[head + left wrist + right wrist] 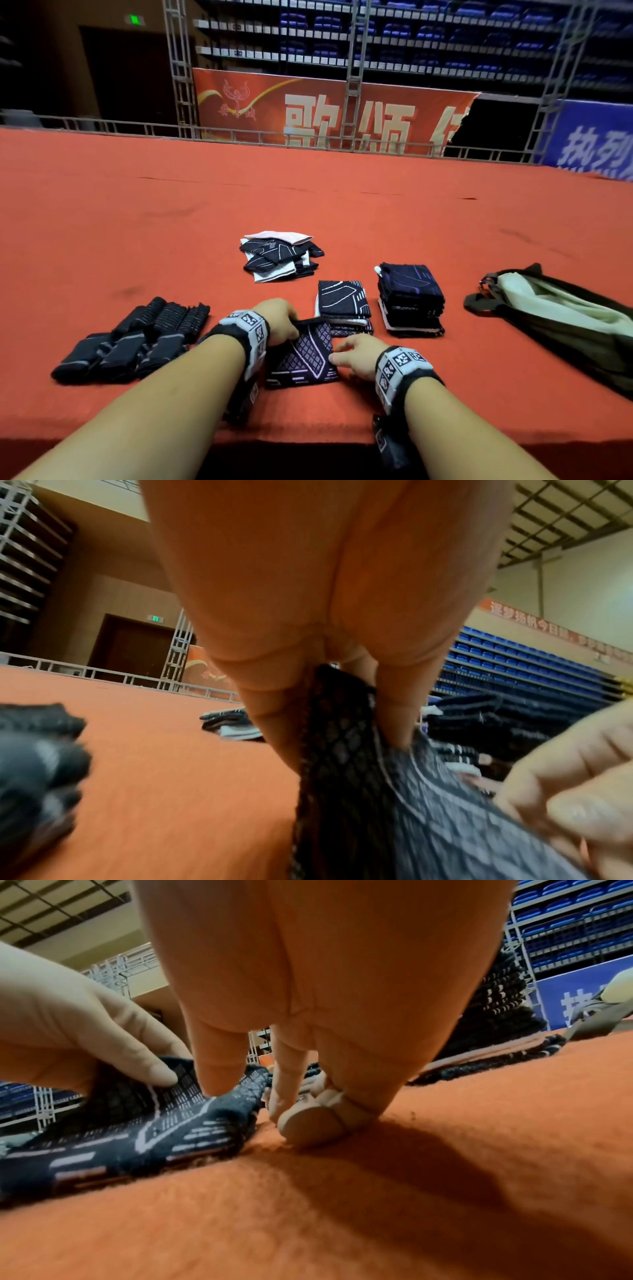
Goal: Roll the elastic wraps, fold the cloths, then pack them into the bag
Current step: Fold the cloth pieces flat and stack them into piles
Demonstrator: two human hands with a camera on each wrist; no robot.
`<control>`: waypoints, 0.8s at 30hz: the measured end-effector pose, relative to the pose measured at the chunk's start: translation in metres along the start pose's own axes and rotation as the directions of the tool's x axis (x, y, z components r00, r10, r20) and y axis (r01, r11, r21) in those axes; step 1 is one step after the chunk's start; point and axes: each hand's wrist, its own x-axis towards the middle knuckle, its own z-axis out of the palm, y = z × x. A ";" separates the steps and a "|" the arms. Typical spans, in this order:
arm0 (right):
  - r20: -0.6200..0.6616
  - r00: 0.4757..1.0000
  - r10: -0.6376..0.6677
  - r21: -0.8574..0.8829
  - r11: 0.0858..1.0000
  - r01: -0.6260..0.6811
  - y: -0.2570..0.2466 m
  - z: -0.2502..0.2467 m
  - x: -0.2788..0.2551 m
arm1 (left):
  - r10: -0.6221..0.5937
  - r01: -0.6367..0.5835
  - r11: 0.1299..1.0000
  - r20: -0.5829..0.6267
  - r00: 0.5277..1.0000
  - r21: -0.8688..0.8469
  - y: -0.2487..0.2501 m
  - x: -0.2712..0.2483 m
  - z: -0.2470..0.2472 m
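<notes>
A dark cloth (303, 356) with a pale lattice pattern lies near the front edge of the red felt table (342, 205). My left hand (287, 325) pinches its far left edge and lifts it; the left wrist view shows the fabric (359, 791) held between thumb and fingers (397, 723). My right hand (342, 358) holds the cloth's right edge with the thumb (219, 1074) on top, and its other fingers are curled down on the felt. Several rolled black wraps (137, 339) lie at the left. The open olive bag (555, 315) with a pale lining lies at the right.
Two stacks of folded cloths (344, 305) (411, 301) stand just beyond my hands. A loose pile of unfolded cloths (281, 257) lies farther back at centre. The table's front edge runs just under my wrists. A metal rail and banners are beyond the far edge.
</notes>
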 end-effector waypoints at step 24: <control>-0.453 0.891 -0.023 0.559 0.771 0.305 -0.052 -0.092 0.062 | -0.089 0.039 0.346 0.008 0.996 -0.937 0.055 0.067 -0.023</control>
